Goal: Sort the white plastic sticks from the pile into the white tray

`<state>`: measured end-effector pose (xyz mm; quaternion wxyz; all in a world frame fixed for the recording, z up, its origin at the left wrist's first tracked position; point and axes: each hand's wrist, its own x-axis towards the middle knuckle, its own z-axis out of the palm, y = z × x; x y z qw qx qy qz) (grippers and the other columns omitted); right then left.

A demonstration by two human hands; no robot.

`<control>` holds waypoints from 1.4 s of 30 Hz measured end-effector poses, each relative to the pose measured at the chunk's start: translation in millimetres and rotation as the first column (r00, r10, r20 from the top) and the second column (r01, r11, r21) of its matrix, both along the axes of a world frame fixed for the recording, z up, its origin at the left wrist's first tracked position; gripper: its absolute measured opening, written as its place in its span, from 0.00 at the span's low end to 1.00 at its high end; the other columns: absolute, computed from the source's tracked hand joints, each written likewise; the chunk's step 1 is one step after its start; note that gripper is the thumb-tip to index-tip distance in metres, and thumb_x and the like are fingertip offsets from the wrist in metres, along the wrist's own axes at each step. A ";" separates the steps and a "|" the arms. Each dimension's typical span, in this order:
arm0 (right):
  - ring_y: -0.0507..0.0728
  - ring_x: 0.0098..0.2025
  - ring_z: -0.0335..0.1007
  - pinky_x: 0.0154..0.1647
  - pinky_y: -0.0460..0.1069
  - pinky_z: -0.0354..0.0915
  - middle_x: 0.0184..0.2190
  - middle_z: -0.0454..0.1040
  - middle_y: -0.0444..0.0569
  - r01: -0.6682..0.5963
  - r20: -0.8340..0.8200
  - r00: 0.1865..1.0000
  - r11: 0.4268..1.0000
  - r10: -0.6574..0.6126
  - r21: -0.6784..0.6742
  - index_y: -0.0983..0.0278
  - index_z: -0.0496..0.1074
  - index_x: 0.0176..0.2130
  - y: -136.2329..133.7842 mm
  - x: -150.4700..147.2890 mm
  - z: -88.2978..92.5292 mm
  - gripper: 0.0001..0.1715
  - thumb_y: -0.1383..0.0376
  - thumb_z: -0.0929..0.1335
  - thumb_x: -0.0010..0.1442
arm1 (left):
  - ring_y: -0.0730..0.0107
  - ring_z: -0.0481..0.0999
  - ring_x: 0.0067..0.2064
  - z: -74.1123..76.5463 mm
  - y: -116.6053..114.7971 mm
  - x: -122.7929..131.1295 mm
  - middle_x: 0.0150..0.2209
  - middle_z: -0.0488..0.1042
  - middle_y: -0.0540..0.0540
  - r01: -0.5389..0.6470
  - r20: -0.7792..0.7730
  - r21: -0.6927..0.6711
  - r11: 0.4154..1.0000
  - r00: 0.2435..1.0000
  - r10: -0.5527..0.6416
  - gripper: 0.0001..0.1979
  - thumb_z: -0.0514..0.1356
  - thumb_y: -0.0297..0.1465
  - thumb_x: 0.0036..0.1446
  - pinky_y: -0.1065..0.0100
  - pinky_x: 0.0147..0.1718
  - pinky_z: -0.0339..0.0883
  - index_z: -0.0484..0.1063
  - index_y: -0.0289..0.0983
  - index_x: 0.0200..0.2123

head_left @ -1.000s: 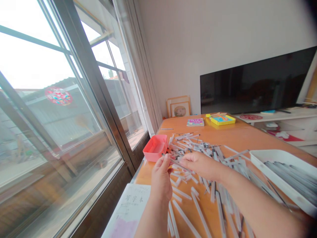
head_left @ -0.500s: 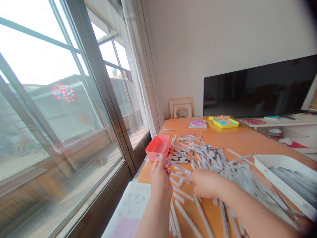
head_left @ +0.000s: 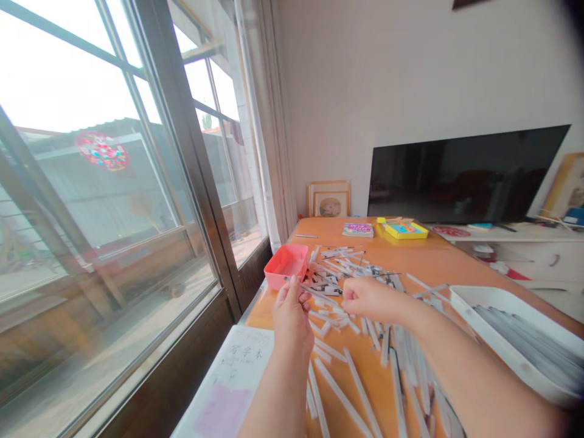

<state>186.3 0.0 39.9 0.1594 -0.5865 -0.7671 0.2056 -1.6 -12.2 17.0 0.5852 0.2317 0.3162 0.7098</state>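
Note:
My left hand (head_left: 291, 307) is closed in a pinch beside the pink box, on a thin pen (head_left: 314, 294) with a dark tip; part of it is hidden by the fingers. Over the pile, my right hand (head_left: 371, 298) is curled closed, and whatever its fingers hold cannot be made out. Loose translucent pen tubes (head_left: 340, 392) and dark thin rods are strewn around and under both hands. Just beyond my left hand stands the open pink box (head_left: 272, 281). Many small black-and-white pen parts (head_left: 331, 286) lie to the right of that box.
A white tray (head_left: 460, 295) of grey pens stands at the right. The writing book (head_left: 228, 371) lies at the near left by the window (head_left: 155, 255). Farther back are a small colourful book (head_left: 358, 230), a yellow box (head_left: 406, 236) and a single pen (head_left: 306, 236).
My right hand has moved up and slightly left, nearer to the pen in my left hand. My left hand keeps its pinch beside the pink box. The view has shifted slightly.

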 end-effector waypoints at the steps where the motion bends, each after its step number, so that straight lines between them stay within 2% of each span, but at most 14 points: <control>1: 0.52 0.28 0.68 0.26 0.45 0.56 0.26 0.76 0.44 0.017 -0.032 0.999 1.000 -0.016 0.016 0.64 0.74 0.34 1.6 2.9 4.4 0.07 0.64 0.68 0.52 | 0.80 0.67 0.26 0.7 -0.4 0.2 0.26 0.68 0.53 0.002 0.009 0.000 1.000 1.000 -0.002 0.22 0.71 0.47 0.48 0.77 0.23 0.56 0.73 0.35 0.34; 3: 0.52 0.27 0.69 0.25 0.45 0.58 0.25 0.75 0.43 0.058 -0.146 0.988 0.998 -0.054 0.026 0.64 0.73 0.42 1.4 8.2 11.1 0.14 0.63 0.66 0.56 | 0.81 0.67 0.25 1.6 -0.9 0.6 0.25 0.67 0.53 0.009 0.017 -0.005 1.000 1.000 -0.009 0.21 0.71 0.46 0.48 0.77 0.23 0.56 0.72 0.35 0.34; 5: 0.52 0.27 0.70 0.25 0.45 0.61 0.25 0.75 0.44 0.127 -0.361 0.924 0.992 -0.124 -0.016 0.65 0.71 0.46 -4.4 12.9 14.1 0.17 0.62 0.66 0.57 | 0.80 0.68 0.25 1.4 -1.3 1.5 0.25 0.67 0.53 0.018 0.022 -0.010 1.000 1.000 -0.018 0.20 0.72 0.44 0.48 0.77 0.23 0.57 0.73 0.35 0.35; 8: 0.54 0.30 0.74 0.28 0.45 0.66 0.28 0.78 0.47 0.221 -0.681 0.679 0.961 -0.274 -0.166 0.64 0.71 0.40 -20.8 18.1 10.5 0.14 0.60 0.71 0.54 | 0.80 0.69 0.26 -0.5 -1.4 4.6 0.27 0.69 0.52 0.040 0.029 -0.012 0.999 0.999 -0.039 0.21 0.73 0.43 0.46 0.77 0.23 0.58 0.72 0.36 0.35; 12: 0.56 0.36 0.78 0.36 0.48 0.71 0.33 0.81 0.51 0.229 -0.852 0.382 0.930 -0.358 -0.288 0.62 0.69 0.34 -38.1 22.1 -5.6 0.16 0.60 0.75 0.49 | 0.80 0.70 0.27 -4.9 -1.7 11.7 0.28 0.71 0.51 0.047 0.014 -0.016 0.999 0.999 -0.046 0.21 0.73 0.43 0.46 0.77 0.26 0.63 0.70 0.36 0.33; 14: 0.56 0.36 0.78 0.37 0.49 0.72 0.34 0.81 0.51 0.272 -0.886 0.275 0.914 -0.372 -0.300 0.62 0.69 0.34 -38.4 23.9 -14.3 0.17 0.60 0.77 0.48 | 0.79 0.71 0.27 -7.2 -2.1 15.0 0.27 0.71 0.51 0.051 0.005 -0.023 0.998 0.999 -0.051 0.21 0.73 0.43 0.46 0.77 0.27 0.64 0.70 0.36 0.32; 16: 0.56 0.36 0.78 0.38 0.49 0.72 0.33 0.81 0.50 0.318 -0.904 0.214 0.901 -0.370 -0.293 0.62 0.69 0.34 -34.3 25.9 -21.3 0.17 0.60 0.77 0.48 | 0.79 0.71 0.27 -9.4 -2.3 17.1 0.28 0.72 0.51 0.063 0.002 -0.032 0.998 0.998 -0.063 0.21 0.73 0.42 0.45 0.76 0.27 0.65 0.70 0.36 0.33; 20: 0.53 0.31 0.74 0.31 0.46 0.69 0.31 0.79 0.47 0.316 -0.913 0.216 0.909 -0.347 -0.270 0.62 0.70 0.35 -26.1 27.1 -30.5 0.15 0.58 0.75 0.52 | 0.78 0.72 0.27 -14.0 -0.6 17.5 0.29 0.73 0.50 0.058 0.008 -0.038 0.998 0.998 -0.058 0.21 0.74 0.41 0.44 0.75 0.29 0.66 0.72 0.36 0.34; 23: 0.49 0.27 0.69 0.27 0.43 0.64 0.28 0.77 0.45 0.212 -0.930 0.193 0.939 -0.312 -0.271 0.62 0.70 0.36 -26.2 22.3 -37.4 0.13 0.59 0.74 0.54 | 0.77 0.73 0.29 -15.4 1.2 16.1 0.30 0.74 0.50 0.047 0.007 -0.032 0.998 0.999 -0.046 0.20 0.74 0.40 0.45 0.74 0.31 0.67 0.72 0.37 0.34; 27: 0.51 0.30 0.71 0.30 0.45 0.66 0.31 0.79 0.48 0.067 -0.931 0.153 0.943 -0.331 -0.325 0.63 0.70 0.37 -29.8 10.5 -46.8 0.12 0.62 0.74 0.54 | 0.77 0.74 0.30 -12.8 0.7 15.0 0.30 0.75 0.50 0.024 0.021 -0.043 0.999 1.000 -0.023 0.19 0.73 0.42 0.46 0.74 0.32 0.66 0.72 0.37 0.33; 33: 0.52 0.29 0.72 0.29 0.46 0.66 0.30 0.80 0.49 0.038 -0.917 0.169 0.932 -0.360 -0.359 0.62 0.70 0.37 -31.7 1.2 -52.0 0.13 0.61 0.74 0.53 | 0.78 0.74 0.30 -11.2 0.7 15.1 0.31 0.75 0.50 0.020 0.018 -0.051 0.998 1.000 -0.019 0.20 0.71 0.46 0.48 0.74 0.33 0.66 0.72 0.37 0.34; 42: 0.50 0.25 0.66 0.23 0.44 0.58 0.26 0.76 0.45 0.035 -0.922 0.194 0.941 -0.336 -0.336 0.63 0.70 0.35 -34.3 -1.1 -51.5 0.10 0.62 0.72 0.53 | 0.77 0.74 0.29 -12.1 1.7 14.4 0.29 0.74 0.49 0.007 0.022 -0.049 0.999 1.000 -0.006 0.21 0.73 0.45 0.45 0.75 0.30 0.67 0.72 0.37 0.32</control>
